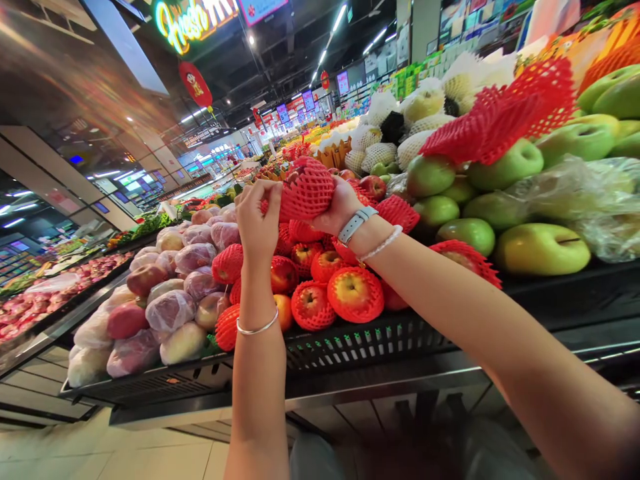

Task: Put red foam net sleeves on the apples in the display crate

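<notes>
An apple in a red foam net (pixel 307 190) is held up above the heap of fruit. My right hand (pixel 341 208) grips it from the right and below, with the fingers partly hidden behind it. At its left edge, the fingers of my left hand (pixel 259 212) are closed in a pinch on the foam net. Only a little dark skin shows through the mesh near the top. Directly below both hands lie red apples (pixel 355 293), several of them sleeved in the same red netting.
Plastic-wrapped mangoes or similar fruit (pixel 171 310) fill the left of the black crate (pixel 350 350). Large green apples (pixel 543 250) and a loose red foam net (pixel 493 123) are to the right. White-netted fruit (pixel 380 157) is behind; onions (pixel 30 307) lie far left.
</notes>
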`<state>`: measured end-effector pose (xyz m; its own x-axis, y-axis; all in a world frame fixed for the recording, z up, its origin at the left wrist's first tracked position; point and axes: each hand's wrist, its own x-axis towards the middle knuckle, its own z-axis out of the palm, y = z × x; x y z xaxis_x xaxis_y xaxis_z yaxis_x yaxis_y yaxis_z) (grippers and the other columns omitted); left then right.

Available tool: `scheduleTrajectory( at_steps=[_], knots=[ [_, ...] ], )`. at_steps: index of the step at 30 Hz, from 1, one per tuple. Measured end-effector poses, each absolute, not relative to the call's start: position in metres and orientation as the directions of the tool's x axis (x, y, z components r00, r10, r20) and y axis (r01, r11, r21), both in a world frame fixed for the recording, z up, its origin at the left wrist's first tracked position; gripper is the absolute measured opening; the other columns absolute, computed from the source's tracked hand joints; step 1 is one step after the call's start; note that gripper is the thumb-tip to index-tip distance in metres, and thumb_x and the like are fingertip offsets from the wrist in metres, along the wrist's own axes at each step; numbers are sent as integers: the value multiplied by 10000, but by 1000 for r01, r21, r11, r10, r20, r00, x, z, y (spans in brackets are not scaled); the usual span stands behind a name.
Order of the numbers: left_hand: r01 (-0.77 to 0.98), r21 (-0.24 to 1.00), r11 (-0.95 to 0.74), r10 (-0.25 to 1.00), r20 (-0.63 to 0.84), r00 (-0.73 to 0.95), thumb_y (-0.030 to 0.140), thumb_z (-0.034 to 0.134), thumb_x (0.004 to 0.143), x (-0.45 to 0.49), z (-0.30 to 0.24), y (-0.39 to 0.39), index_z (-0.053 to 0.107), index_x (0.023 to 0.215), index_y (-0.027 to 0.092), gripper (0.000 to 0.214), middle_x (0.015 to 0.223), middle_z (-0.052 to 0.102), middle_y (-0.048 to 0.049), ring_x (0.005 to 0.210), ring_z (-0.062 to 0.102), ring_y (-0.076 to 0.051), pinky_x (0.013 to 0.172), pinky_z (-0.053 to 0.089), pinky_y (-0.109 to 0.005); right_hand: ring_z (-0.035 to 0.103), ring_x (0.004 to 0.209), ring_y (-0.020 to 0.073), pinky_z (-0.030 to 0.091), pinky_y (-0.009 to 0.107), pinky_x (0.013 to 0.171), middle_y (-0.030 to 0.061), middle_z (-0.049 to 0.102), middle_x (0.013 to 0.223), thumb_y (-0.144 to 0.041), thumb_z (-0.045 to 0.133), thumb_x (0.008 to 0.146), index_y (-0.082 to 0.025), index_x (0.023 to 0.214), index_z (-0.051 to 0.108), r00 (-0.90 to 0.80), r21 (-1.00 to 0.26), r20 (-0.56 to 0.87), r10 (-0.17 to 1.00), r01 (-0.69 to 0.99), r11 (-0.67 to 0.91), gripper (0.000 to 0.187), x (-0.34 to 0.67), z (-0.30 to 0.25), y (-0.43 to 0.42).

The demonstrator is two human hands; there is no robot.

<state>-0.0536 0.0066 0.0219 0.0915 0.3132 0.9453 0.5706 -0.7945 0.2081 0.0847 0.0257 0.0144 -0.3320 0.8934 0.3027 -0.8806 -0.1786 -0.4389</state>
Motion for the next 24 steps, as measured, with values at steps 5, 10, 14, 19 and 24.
scheduleTrajectory(
  at_steps=[5, 10, 14, 19, 24],
  knots=[
    [527, 288, -800, 407, 905, 123, 428, 681, 833, -54, 19, 10, 625, 1025, 283, 246, 549, 526, 77, 496, 494, -100, 632, 485, -264, 662, 865, 178, 538, 466, 890, 42, 682, 775, -265, 216, 944, -184, 806, 559, -345, -408, 232, 909, -883, -231, 378, 85, 18, 21],
    [587, 157, -794, 305, 939, 161, 232, 699, 804, -52, 24, 0, 686, 916, 273, 120, 771, 663, 18, 766, 602, -146, 823, 489, -333, 658, 812, 168, 534, 445, 900, 24, 660, 696, -178, 231, 931, -174, 803, 579, -357, -396, 220, 908, -883, -251, 370, 86, 22, 16],
    [603, 98, -792, 282, 934, 219, 212, 729, 771, -55, 29, -3, 701, 851, 292, 116, 800, 691, 23, 825, 606, -164, 865, 484, -356, 640, 731, 142, 542, 389, 883, 5, 642, 655, -117, 211, 925, -173, 811, 582, -394, -385, 176, 902, -871, -305, 393, 86, 22, 15],
    [546, 170, -820, 298, 942, 154, 238, 709, 805, -58, 29, 4, 649, 767, 272, 79, 901, 732, 17, 922, 655, -164, 899, 511, -364, 658, 761, 177, 560, 413, 844, 38, 667, 696, -275, 263, 955, -172, 844, 604, -505, -514, 178, 845, -779, -358, 373, 88, 21, 15],
    [449, 274, -851, 356, 928, 108, 284, 704, 821, -56, 25, 10, 610, 780, 246, 109, 851, 726, 13, 889, 696, -140, 866, 544, -313, 673, 792, 176, 552, 428, 869, 23, 677, 721, -278, 312, 949, -183, 963, 633, -476, -582, 189, 859, -759, -293, 335, 92, 23, 16]
  ],
)
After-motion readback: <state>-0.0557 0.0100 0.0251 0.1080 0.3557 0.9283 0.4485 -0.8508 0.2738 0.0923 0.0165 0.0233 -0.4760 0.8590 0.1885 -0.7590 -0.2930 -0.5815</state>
